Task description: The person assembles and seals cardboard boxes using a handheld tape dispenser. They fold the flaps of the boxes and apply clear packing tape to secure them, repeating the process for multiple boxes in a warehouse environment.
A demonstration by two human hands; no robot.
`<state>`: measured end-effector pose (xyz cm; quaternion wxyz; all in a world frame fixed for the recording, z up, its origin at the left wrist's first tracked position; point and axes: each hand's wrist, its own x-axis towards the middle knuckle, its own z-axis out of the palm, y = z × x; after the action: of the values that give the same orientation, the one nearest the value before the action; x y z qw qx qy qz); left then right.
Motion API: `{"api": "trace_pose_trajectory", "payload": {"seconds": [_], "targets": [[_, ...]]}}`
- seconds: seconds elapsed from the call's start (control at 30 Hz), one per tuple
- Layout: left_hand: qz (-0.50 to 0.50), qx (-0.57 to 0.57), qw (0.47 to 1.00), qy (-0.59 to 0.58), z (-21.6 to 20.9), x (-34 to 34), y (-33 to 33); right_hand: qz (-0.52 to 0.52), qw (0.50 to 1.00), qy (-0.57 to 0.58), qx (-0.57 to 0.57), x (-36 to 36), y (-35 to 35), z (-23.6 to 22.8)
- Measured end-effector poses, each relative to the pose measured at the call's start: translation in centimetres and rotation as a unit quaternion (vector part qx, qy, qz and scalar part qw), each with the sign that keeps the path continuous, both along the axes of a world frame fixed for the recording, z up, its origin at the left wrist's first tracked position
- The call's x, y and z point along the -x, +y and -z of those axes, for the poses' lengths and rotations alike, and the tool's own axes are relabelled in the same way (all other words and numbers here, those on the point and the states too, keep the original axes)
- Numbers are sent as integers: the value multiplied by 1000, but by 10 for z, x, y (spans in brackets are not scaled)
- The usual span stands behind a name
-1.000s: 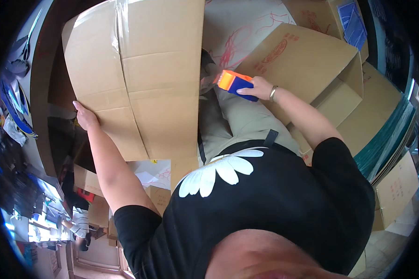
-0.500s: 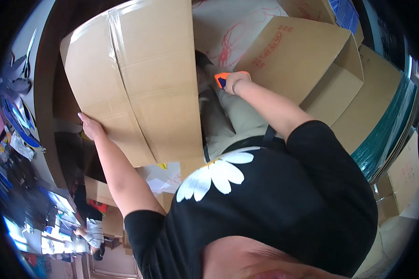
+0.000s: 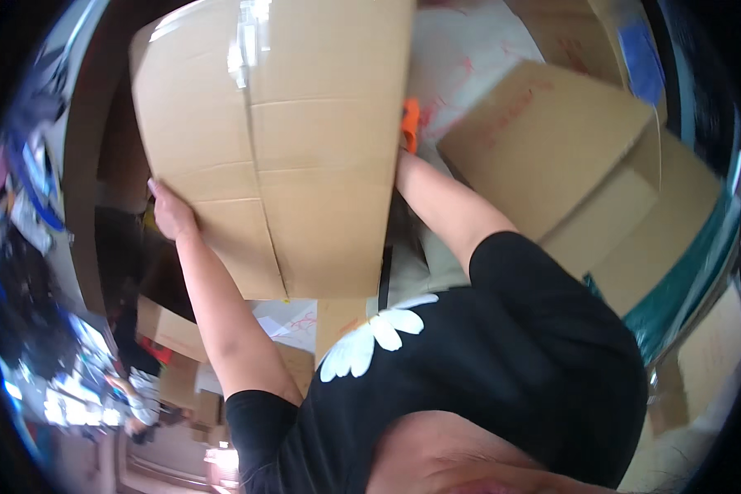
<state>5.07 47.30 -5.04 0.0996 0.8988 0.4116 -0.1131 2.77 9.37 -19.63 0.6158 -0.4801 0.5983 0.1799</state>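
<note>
A large tan cardboard box (image 3: 321, 165) stands tilted in front of me, with clear tape along part of the seam on its facing side. My left hand (image 3: 174, 212) grips the box's lower left edge, its fingers reaching round the side. My right hand (image 3: 404, 158) is mostly hidden behind the box's right edge. An orange hand tool (image 3: 411, 123) shows in its grasp; how the fingers wrap it is out of sight, and its exact kind is unclear.
To the right lie an open carton (image 3: 552, 140) and flat cardboard wrapped in green film (image 3: 683, 272). A white surface with red scribbles (image 3: 461, 58) lies behind. Another person (image 3: 142, 402) is blurred at lower left, near small cartons (image 3: 177, 383).
The box has shifted right in view and now covers most of my right hand. My right hand still has the orange tool, and my left hand keeps its hold on the box's edge.
</note>
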Motion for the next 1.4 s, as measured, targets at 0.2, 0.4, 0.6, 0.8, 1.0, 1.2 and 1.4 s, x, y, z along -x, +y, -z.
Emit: {"api": "trace_pose_trajectory", "payload": {"seconds": [0.2,0.4,0.6,0.8,1.0,1.2,1.4], "targets": [[9,65,995,-75,-6,-16,28,-88,985,-143,-48,-71,-14,-5],[-4,263,963,-67,-38,-104,-3,-219,950,-218,-41,-161,-24,-27],[-67,154,985,-37,-85,-12,12,-373,914,-157,36,-105,-31,-36],[-175,83,977,-84,-179,168,48,-545,834,-68,47,-3,-30,-58],[-288,19,944,-157,-304,304,42,-695,715,-67,41,50,19,-98],[-297,-94,924,-224,-394,383,27,-785,611,-108,14,95,94,-135],[-333,-262,868,-260,-462,479,3,-830,529,-168,-48,159,192,-169]]}}
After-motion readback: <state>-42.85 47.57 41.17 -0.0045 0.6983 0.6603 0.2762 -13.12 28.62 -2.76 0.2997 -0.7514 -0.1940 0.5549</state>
